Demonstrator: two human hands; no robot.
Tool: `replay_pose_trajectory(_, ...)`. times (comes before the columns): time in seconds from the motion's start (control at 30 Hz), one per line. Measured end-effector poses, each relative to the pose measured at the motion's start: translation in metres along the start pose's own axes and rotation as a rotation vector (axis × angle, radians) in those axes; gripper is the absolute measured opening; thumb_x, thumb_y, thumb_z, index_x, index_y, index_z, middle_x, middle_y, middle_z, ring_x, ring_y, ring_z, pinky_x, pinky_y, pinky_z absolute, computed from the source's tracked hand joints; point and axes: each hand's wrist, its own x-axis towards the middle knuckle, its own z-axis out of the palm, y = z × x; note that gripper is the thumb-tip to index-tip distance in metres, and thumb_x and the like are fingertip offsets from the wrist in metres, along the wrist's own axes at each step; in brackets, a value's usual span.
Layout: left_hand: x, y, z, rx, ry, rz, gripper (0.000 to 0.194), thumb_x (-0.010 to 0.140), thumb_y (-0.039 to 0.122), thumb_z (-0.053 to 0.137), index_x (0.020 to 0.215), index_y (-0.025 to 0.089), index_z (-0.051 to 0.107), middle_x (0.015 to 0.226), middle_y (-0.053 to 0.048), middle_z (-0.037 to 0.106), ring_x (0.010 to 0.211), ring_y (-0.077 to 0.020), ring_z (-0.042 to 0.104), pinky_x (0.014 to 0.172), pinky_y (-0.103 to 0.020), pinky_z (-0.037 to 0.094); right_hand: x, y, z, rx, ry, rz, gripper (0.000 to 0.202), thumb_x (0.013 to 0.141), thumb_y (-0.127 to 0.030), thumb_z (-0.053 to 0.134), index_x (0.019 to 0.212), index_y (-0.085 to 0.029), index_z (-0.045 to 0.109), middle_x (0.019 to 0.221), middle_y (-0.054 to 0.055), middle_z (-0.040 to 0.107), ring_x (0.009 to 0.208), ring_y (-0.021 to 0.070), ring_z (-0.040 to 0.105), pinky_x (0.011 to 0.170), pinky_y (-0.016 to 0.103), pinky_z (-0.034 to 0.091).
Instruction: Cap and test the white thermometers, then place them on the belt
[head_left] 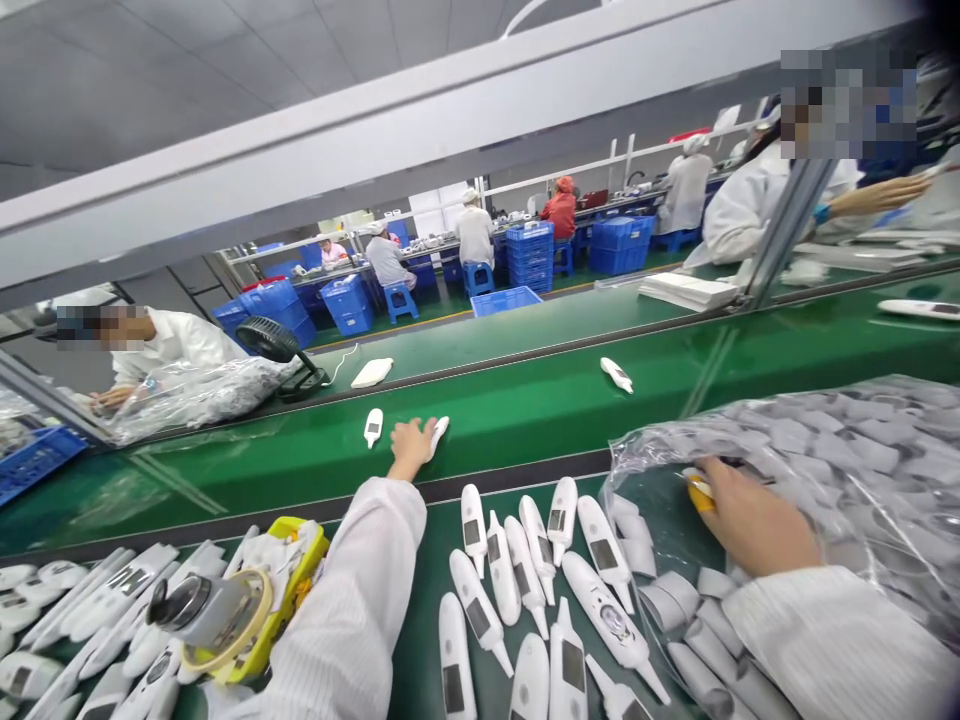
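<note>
Nearest, at the counter's [420,600] right side, the right hand [754,520] bends its fingers at the mouth of a clear bag [862,500]; a yellow item [701,492] shows at the tips, but I cannot tell whether they grip it. Farther out, past the counter's far edge, the left hand [411,443] reaches onto a green belt [517,415], fingers partly curled, a slim white device [439,437] touching them on the thumb side; whether it is clasped or merely touched, I cannot tell. Twelve white devices [568,660] with slim tips lie loosely between the sleeves, the nearest cut off at the lower border; one shows a round silvery part, most others a small grey screen. More overlap in a pile [82,620] at the counter's left corner, too many to count, as are the grey-white caps [795,440] in and before the bag. One yellow tray [259,650] stands between the pile and the left sleeve, carrying a grey container [206,610]. The sleeves hide parts of the counter and caps. Four devices are on the belt, counting that at the left fingers. Beyond it are one black fan [274,340], a stack of white sheets [688,290] and two co-workers, a metal post [796,230] partly blocking the right one.
</note>
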Motion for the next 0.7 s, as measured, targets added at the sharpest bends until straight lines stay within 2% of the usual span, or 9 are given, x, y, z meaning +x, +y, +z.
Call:
replay_pose_trajectory(0.13,0.029,-0.023,-0.028,-0.065,0.132,-0.200,0.041,0.094,0.036,0.060,0.130,0.017,0.056,0.132,-0.012,0.057,0.114,-0.0257,0.060,0.095,-0.049,0.053,-0.004,0.001,0.016,0.028,0.204,-0.096,0.022,0.090,-0.017,0.041,0.106,-0.023,0.055,0.098,0.013,0.067,0.080,0.0313,0.068,0.052,0.036,0.039)
replay_pose_trajectory(0.23,0.035,-0.040,-0.044,-0.176,0.122,-0.254,0.039,0.094,0.035,0.061,0.128,0.016,0.057,0.130,-0.011,0.058,0.113,-0.0251,0.061,0.094,-0.048,0.053,-0.004,0.003,0.026,0.081,0.296,-0.121,0.028,0.087,-0.014,0.040,0.109,-0.023,0.055,0.099,0.013,0.068,0.079,0.0322,0.066,0.051,0.036,0.037)
replay_pose_trajectory(0.33,0.034,-0.042,-0.050,-0.349,0.073,-0.223,0.037,0.094,0.035,0.062,0.126,0.016,0.058,0.127,-0.011,0.060,0.111,-0.0243,0.062,0.092,-0.046,0.054,-0.003,0.003,0.026,0.234,0.299,-0.076,0.030,0.080,-0.014,0.047,0.105,-0.025,0.059,0.087,0.012,0.068,0.070,0.0318,0.063,0.050,0.036,0.034)
replay_pose_trajectory(0.43,0.027,-0.022,-0.051,-0.584,0.019,-0.154,0.036,0.094,0.035,0.062,0.124,0.015,0.059,0.125,-0.010,0.061,0.109,-0.0239,0.062,0.091,-0.045,0.055,-0.006,-0.002,0.016,0.325,0.309,-0.023,0.026,0.080,-0.018,0.052,0.102,-0.027,0.063,0.068,0.008,0.060,0.059,0.0285,0.056,0.050,0.036,0.033)
replay_pose_trajectory(0.5,0.017,-0.003,-0.053,-0.777,-0.020,-0.098,0.035,0.094,0.035,0.062,0.123,0.015,0.059,0.123,-0.010,0.061,0.107,-0.0234,0.063,0.090,-0.044,0.056,-0.006,-0.010,0.002,0.376,0.331,-0.002,0.027,0.081,-0.018,0.053,0.104,-0.029,0.063,0.070,0.007,0.060,0.059,0.0263,0.055,0.052,0.036,0.036)
replay_pose_trajectory(0.53,0.009,0.007,-0.056,-0.880,-0.043,-0.068,0.035,0.094,0.035,0.061,0.122,0.015,0.060,0.123,-0.010,0.062,0.106,-0.0229,0.063,0.089,-0.044,0.056,-0.005,-0.016,-0.006,0.479,0.339,0.014,0.028,0.080,-0.018,0.054,0.104,-0.030,0.063,0.073,0.007,0.061,0.061,0.0251,0.055,0.053,0.035,0.037)
replay_pose_trajectory(0.63,-0.028,0.033,-0.069,-1.196,-0.126,0.035,0.035,0.096,0.038,0.058,0.121,0.014,0.059,0.119,-0.010,0.063,0.101,-0.0209,0.064,0.086,-0.041,0.056,0.002,-0.043,-0.038,1.099,0.255,0.134,0.025,0.076,-0.030,0.067,0.100,-0.028,0.062,0.076,0.005,0.062,0.058,0.0196,0.053,0.049,0.029,0.036)
replay_pose_trajectory(0.67,-0.044,0.039,-0.075,-1.292,-0.160,0.073,0.034,0.097,0.039,0.054,0.121,0.015,0.059,0.117,-0.010,0.064,0.100,-0.0199,0.065,0.085,-0.039,0.056,0.005,-0.055,-0.050,1.292,0.185,0.180,0.031,0.073,-0.037,0.071,0.100,-0.026,0.060,0.071,0.003,0.060,0.053,0.0168,0.049,0.045,0.026,0.032)
replay_pose_trajectory(0.7,-0.061,0.045,-0.082,-1.378,-0.198,0.112,0.034,0.099,0.041,0.049,0.121,0.015,0.058,0.114,-0.009,0.065,0.099,-0.0188,0.065,0.084,-0.037,0.056,0.006,-0.067,-0.062,1.381,0.137,0.198,0.039,0.072,-0.045,0.072,0.101,-0.025,0.058,0.066,0.001,0.057,0.048,0.0139,0.044,0.042,0.024,0.029)
